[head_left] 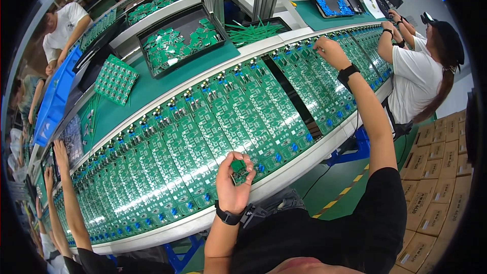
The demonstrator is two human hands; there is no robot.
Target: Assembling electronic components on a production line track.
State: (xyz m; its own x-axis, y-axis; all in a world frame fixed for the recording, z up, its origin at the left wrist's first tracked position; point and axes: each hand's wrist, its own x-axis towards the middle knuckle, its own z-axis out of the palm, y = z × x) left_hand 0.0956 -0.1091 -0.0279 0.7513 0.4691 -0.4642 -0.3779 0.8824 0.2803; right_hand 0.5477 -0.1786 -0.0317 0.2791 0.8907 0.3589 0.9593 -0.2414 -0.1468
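Note:
Long green circuit board panels (218, 122) lie side by side along the conveyor line, with blue parts near their front ends and small upright components along their far ends. At the near edge, my left hand (233, 190) curls around small green circuit boards (237, 164), held above the panels. My right hand (332, 53) reaches to the far edge on the right. Its fingers are bent together close to the upright components there, and anything between them is too small to make out. A dark gap (291, 96) separates two groups of panels between my hands.
Beyond the line stand a black tray (185, 21) of small boards, a pile of green strips (253, 32) and a tray of blue parts (332, 4). Co-workers' arms (71, 198) reach in at left; another person (418, 71) works at right. Cartons (431, 182) are stacked behind.

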